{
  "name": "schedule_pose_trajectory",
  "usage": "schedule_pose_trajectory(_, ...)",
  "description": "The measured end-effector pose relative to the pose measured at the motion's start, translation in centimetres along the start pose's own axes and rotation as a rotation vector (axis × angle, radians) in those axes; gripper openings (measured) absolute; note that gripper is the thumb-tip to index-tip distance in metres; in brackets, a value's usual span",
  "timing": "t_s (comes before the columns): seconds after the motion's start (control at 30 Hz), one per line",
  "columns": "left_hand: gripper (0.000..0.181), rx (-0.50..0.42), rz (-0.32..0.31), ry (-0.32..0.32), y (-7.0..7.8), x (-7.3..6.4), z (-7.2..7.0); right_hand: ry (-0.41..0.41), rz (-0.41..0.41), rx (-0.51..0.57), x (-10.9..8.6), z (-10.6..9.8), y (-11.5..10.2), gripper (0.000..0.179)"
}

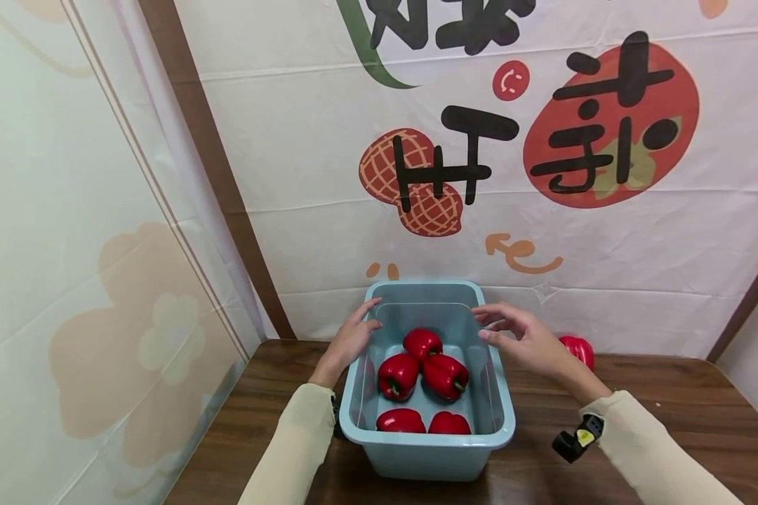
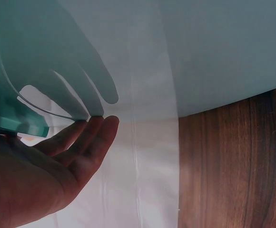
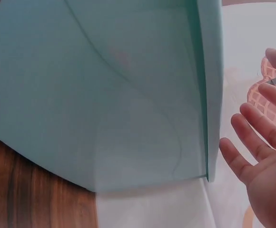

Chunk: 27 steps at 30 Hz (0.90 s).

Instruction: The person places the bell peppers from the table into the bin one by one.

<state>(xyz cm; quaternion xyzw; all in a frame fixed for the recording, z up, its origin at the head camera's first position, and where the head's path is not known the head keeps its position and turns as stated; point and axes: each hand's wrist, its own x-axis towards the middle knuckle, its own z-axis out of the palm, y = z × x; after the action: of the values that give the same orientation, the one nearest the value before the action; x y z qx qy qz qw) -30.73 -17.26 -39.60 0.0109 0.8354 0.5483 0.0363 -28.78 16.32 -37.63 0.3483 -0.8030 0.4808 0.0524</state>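
A light blue plastic bin (image 1: 428,456) stands on the table with several red bell peppers (image 1: 445,376) in its bottom. My left hand (image 1: 351,341) is at the bin's far left rim. In the left wrist view its extended fingertips (image 2: 110,124) meet or nearly meet the bin's outer wall, where dark finger shapes show. At the far right rim, my right hand (image 1: 523,340) hovers with fingers loosely bent and spread. The right wrist view shows that hand (image 3: 266,161) just off the bin's rim (image 3: 214,95), holding nothing.
Another red bell pepper (image 1: 577,349) lies on the wooden table (image 1: 669,407), behind my right forearm. A printed white cloth (image 1: 316,231) hangs right behind the table's back edge, and more cloth (image 1: 69,210) hangs at the left. A black strap (image 1: 571,443) dangles by my right wrist.
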Motion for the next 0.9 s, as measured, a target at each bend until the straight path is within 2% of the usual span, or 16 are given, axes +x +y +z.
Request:
schedule_pose_trajectory(0.17,0.053,-0.001,-0.007,-0.001,-0.2,0.0,0.0,0.022,0.012,0.005,-0.7,-0.5,0.5,0.041)
schedule_pose_trajectory(0.67,0.053,-0.015,-0.001,-0.014,-0.3,0.0,-0.1,0.11,0.071,-0.104,-3.0,-2.5,2.3,0.038)
schedule_pose_trajectory(0.9,0.054,-0.014,-0.008,-0.014,-0.1,0.0,-0.1,0.112,0.061,-0.146,-3.6,-3.2,3.4,0.037)
